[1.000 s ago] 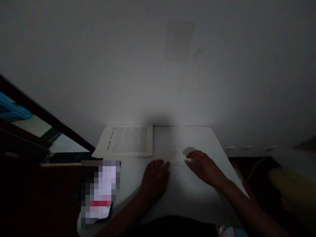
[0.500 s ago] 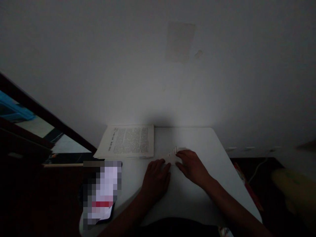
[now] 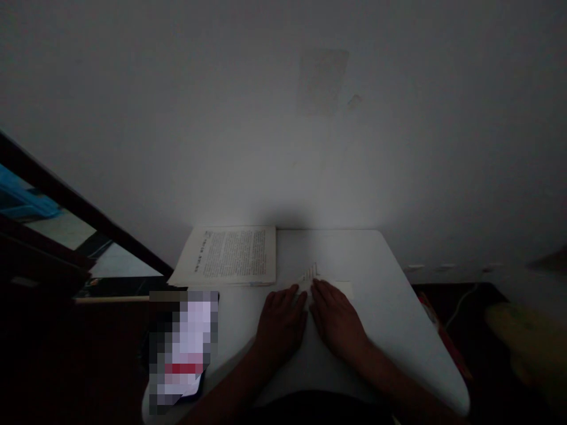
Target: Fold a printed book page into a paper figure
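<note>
A folded piece of paper (image 3: 310,271) lies on the white table (image 3: 354,254) between my hands, with a pointed, printed part at its far side. Its pale right part shows beyond my right fingers. My left hand (image 3: 282,321) rests on the paper's near left side, palm down, fingers slightly bent. Lying flatter, my right hand (image 3: 335,316) presses on the paper with its fingers stretched forward and close together. Both hands cover much of the sheet, so its full shape is hidden.
An open book or printed booklet (image 3: 234,254) lies at the table's back left. A phone (image 3: 190,342), blurred by pixels, is at the left edge. The wall (image 3: 283,147) stands right behind the table. Beyond the right edge are a cable (image 3: 461,307) and a yellowish object (image 3: 522,330).
My right hand has come nearer and turned flatter, from gripping the paper's right side to lying on it. More of the paper's right end shows. My left hand has barely moved.
</note>
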`<state>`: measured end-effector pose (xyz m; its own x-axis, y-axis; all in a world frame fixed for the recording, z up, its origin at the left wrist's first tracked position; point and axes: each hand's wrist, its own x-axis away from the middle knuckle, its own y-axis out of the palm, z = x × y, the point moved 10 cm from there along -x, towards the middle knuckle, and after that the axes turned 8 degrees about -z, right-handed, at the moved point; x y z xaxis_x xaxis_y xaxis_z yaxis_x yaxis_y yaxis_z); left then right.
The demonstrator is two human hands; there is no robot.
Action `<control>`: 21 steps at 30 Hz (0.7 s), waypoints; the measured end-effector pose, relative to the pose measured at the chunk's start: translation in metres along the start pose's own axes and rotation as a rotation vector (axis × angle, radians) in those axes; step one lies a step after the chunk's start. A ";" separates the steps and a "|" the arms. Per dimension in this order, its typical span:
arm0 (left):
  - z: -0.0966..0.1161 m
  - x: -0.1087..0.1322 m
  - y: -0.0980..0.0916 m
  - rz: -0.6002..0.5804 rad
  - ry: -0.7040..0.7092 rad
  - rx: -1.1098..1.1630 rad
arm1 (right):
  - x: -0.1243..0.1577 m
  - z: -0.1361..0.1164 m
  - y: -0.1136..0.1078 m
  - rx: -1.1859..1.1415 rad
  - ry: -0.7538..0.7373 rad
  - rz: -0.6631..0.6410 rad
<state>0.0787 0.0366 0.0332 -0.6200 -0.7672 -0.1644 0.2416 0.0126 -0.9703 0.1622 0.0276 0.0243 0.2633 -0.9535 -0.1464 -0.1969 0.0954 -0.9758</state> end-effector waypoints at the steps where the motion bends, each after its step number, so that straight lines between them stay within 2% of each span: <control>1: 0.001 0.000 0.000 0.003 0.007 0.000 | 0.002 0.002 -0.002 -0.002 0.013 0.006; 9: 0.006 -0.006 0.000 -0.008 -0.004 -0.054 | 0.011 0.015 -0.007 0.003 0.107 0.039; 21: 0.020 -0.031 0.007 0.010 0.003 -0.172 | 0.002 0.016 -0.005 0.049 0.116 0.014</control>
<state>0.1145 0.0481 0.0348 -0.6208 -0.7644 -0.1741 0.1161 0.1299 -0.9847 0.1788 0.0300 0.0262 0.1490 -0.9784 -0.1433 -0.1531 0.1203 -0.9809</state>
